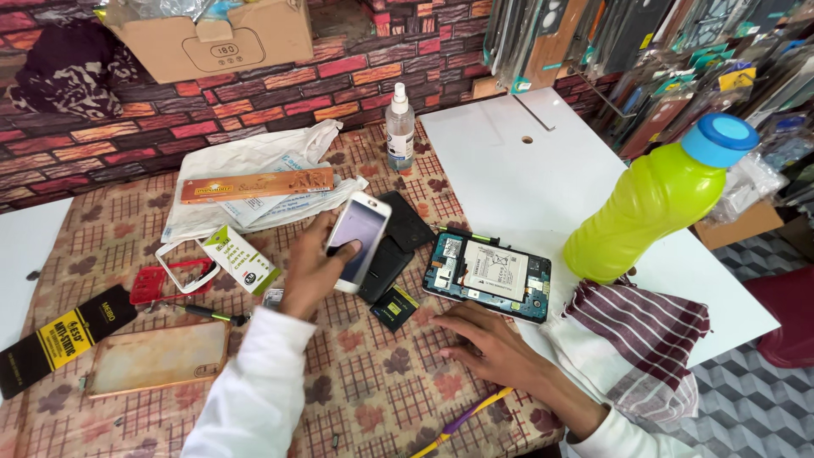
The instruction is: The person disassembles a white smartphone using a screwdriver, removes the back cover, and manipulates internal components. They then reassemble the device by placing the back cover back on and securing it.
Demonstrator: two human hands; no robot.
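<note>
**Asha:** Above the checked tablecloth point(365, 399), near the middle of the table, the left hand point(309, 276) is clamped on a white phone point(358, 240), thumb pressed on its screen, the handset tilted up off the cloth.

**Ravi:** And the right hand point(492, 343)?

**Asha:** Flat on the cloth, fingers spread, holding nothing, just near the opened tablet point(489, 276), whose battery and boards lie bare.

**Ravi:** So what could go wrong?

**Asha:** It's a 1-handed grip. If the thumb pushes too hard, I'd judge the phone could slip and land on the 2 black phones point(398, 237) right under it, or on the exposed tablet to the right.

**Ravi:** Anything further out?

**Asha:** The green bottle point(653, 203) stands on the white board point(526, 178) just right of the tablet; a knock from the right arm could tip it onto the open electronics. The spray bottle point(399, 127) at the far side is well apart.
</note>
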